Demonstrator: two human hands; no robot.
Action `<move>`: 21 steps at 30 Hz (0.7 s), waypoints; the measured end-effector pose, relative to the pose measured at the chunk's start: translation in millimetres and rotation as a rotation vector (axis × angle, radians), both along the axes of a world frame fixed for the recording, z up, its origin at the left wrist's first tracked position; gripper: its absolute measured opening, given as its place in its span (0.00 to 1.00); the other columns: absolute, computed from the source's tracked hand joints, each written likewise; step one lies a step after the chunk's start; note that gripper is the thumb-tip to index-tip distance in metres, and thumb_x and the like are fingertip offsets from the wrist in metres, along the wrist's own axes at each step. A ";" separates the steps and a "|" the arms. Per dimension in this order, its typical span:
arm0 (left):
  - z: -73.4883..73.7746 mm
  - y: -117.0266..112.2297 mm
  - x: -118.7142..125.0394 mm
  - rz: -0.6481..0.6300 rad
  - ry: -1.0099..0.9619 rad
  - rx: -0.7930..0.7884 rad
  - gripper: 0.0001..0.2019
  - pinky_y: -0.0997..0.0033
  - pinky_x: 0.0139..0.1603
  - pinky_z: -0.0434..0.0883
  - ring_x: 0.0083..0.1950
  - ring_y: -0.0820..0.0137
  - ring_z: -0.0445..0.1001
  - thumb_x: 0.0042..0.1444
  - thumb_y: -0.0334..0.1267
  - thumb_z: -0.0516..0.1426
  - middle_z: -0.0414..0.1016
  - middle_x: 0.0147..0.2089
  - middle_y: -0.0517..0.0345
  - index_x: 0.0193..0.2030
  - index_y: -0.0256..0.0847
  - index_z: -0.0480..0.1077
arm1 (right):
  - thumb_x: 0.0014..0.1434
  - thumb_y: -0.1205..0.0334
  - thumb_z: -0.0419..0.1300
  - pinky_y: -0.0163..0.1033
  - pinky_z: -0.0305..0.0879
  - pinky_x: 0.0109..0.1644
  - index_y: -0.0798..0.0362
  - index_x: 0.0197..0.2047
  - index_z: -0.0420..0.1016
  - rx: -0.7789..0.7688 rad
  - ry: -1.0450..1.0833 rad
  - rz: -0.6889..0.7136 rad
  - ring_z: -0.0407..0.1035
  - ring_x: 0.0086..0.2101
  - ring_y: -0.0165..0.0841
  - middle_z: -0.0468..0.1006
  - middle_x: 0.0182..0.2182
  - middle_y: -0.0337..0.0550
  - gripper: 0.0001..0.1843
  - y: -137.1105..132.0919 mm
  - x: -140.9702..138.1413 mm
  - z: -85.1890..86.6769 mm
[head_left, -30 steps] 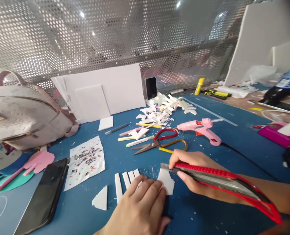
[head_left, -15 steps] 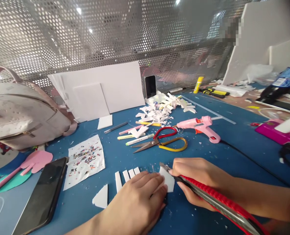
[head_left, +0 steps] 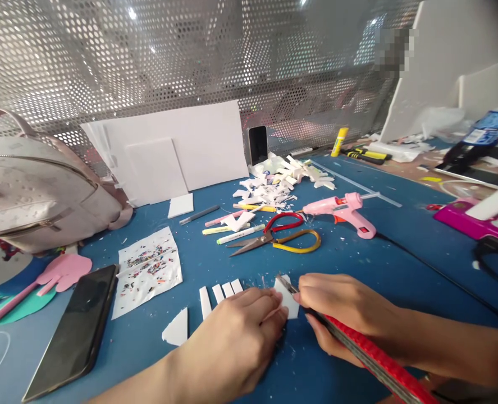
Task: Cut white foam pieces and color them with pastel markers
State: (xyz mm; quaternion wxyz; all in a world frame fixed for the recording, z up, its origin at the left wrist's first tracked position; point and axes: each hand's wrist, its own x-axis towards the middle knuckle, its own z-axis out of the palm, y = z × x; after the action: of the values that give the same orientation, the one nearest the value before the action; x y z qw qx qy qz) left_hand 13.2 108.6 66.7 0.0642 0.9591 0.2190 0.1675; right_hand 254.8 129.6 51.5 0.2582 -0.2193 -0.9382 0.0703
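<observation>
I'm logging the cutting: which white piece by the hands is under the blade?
The angular piece between the left hand and right hand. The knife blade crosses its upper part; the strips and wedge lie farther left.

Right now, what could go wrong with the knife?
1. The left hand is on the small white piece, close to the blade of the red utility knife in the right hand; a slip might cut it.
2. With so little to hold, the piece could twist.
3. The left hand might nudge the white strips beside it.
</observation>
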 end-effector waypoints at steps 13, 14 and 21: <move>-3.7 -3.4 0.9 0.026 0.040 0.037 0.17 0.58 0.56 0.76 0.60 0.56 0.72 0.66 0.29 0.48 0.75 0.53 0.36 0.59 0.27 0.65 | 0.58 0.76 0.50 0.37 0.56 0.32 0.53 0.36 0.63 0.038 -0.038 -0.057 0.63 0.29 0.32 0.67 0.28 0.40 0.09 -15.1 0.5 -2.8; -3.5 -3.4 1.0 0.025 0.038 0.035 0.17 0.58 0.56 0.77 0.60 0.56 0.72 0.66 0.29 0.48 0.75 0.52 0.37 0.59 0.27 0.65 | 0.58 0.77 0.50 0.37 0.57 0.32 0.53 0.36 0.63 0.017 -0.045 -0.065 0.63 0.29 0.32 0.67 0.28 0.40 0.09 -15.9 0.7 -3.4; -3.7 -3.5 1.3 0.028 0.051 0.027 0.17 0.58 0.55 0.77 0.60 0.56 0.72 0.65 0.29 0.49 0.74 0.52 0.38 0.59 0.28 0.65 | 0.60 0.76 0.49 0.38 0.57 0.33 0.52 0.36 0.59 -0.050 -0.048 -0.084 0.61 0.29 0.33 0.66 0.29 0.40 0.08 -19.9 0.8 -7.0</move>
State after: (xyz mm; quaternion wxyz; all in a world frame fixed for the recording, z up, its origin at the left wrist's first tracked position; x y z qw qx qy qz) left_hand 14.5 105.1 63.0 0.0432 0.9606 0.2316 0.1471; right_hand 255.6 109.6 44.5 0.2328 -0.2668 -0.9320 0.0777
